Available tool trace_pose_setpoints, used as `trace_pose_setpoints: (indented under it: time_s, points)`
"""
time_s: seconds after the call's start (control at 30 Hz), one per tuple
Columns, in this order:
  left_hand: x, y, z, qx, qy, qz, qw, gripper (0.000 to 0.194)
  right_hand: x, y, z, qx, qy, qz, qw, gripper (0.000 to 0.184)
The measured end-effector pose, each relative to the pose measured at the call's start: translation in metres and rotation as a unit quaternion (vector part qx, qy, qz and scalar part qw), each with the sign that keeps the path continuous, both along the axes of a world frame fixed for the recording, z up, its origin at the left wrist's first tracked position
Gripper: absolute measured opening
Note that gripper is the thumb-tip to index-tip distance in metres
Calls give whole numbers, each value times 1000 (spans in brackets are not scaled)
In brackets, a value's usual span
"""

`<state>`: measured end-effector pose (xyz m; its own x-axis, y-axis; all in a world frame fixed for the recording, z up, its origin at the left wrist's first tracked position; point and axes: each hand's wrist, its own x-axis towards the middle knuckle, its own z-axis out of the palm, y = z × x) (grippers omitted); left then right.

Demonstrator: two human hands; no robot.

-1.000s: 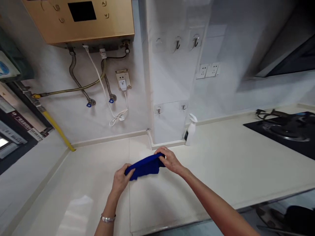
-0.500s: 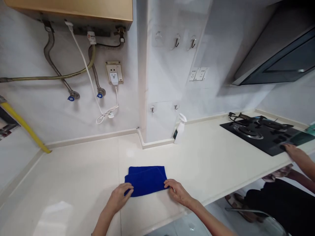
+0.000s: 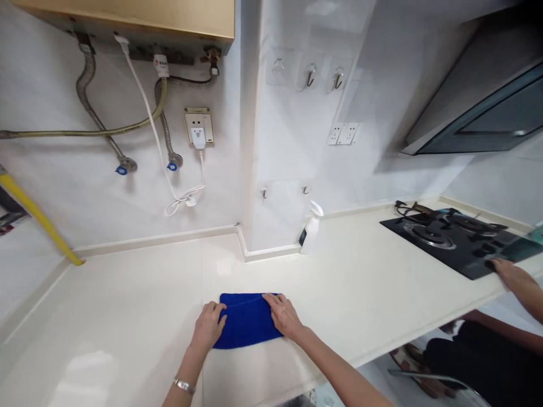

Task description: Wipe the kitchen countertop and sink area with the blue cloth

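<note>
A folded blue cloth lies on the white countertop, its upper layer ending a little short of the back edge. My left hand has its fingers and thumb closed on the cloth's left edge. Over the right part of the cloth is my right hand, its curled fingers on the top layer near the back edge. The underside of both fingertips is hidden. A silver bracelet is around my left wrist.
A white spray bottle stands by the wall corner. At right is a black gas hob, where another person's hand touches the front knob area. A yellow pipe enters the counter at left. Hoses and a water heater are above.
My right hand has moved from the cloth's right front corner up and left onto its top. My left hand has slid slightly back along the left edge. The view has shifted a little.
</note>
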<state>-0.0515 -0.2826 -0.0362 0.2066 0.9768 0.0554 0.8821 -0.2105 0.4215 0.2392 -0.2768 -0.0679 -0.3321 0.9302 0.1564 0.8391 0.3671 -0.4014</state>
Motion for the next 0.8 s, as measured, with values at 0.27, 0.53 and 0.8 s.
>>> trace_pose_setpoints:
  time_s: [0.27, 0.53, 0.8]
  points:
    - [1, 10, 19, -41, 28, -13, 999, 14, -10, 16, 4, 2, -23, -3, 1000, 44]
    - [4, 14, 42, -23, -6, -68, 997, 16, 3, 9, 8, 58, 52, -3, 997, 30]
    - [-5, -19, 62, -109, -74, -81, 988, 14, 23, -51, 22, -13, 150, 22, 988, 27]
